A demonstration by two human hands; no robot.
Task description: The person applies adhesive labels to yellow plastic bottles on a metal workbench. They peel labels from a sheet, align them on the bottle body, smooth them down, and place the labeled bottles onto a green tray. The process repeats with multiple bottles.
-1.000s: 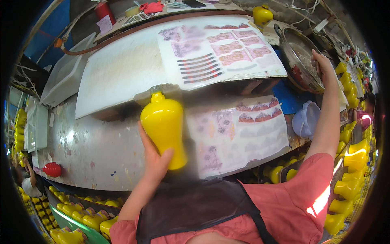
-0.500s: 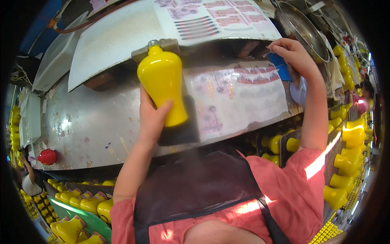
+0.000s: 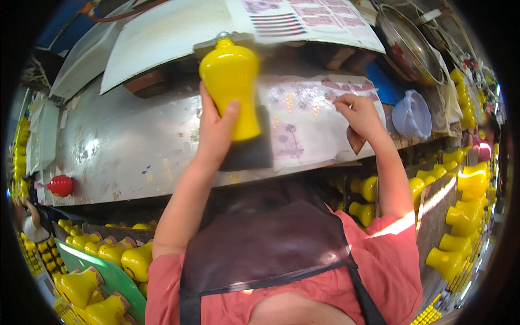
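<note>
Yellow vase [image 3: 232, 86] above the middle of the counter [image 3: 124, 135], neck directed to the far side, base toward the wearer. Left hand [image 3: 216, 119] closed about its lower body: thumb across the near face, the remaining fingers largely concealed on the left side. Right hand [image 3: 360, 116] to the right, well apart from the vase; fingers curled nearly closed, a brown flat piece [image 3: 355, 141] held beneath the palm and projecting on the near side. Whether thumb and forefinger also pinch something is too small to tell.

Surroundings. Beneath the right hand, a printed sheet [image 3: 300, 143] on the counter, partly covered by that hand. Beyond the vase neck, a grey block [image 3: 203, 49], partly hidden by the vase, stands before the near edge of a raised white board [image 3: 173, 40], which bears further prints on its right half. Right of the sheet, a pale blue bucket [image 3: 410, 116]; beyond it, a metal basin [image 3: 401, 35]. Far left, a white tray [image 3: 81, 67]; near left, a red object [image 3: 60, 186]. Further yellow vases [image 3: 460, 216] line the right side; others lie near left, beside a green panel [image 3: 116, 281].
</note>
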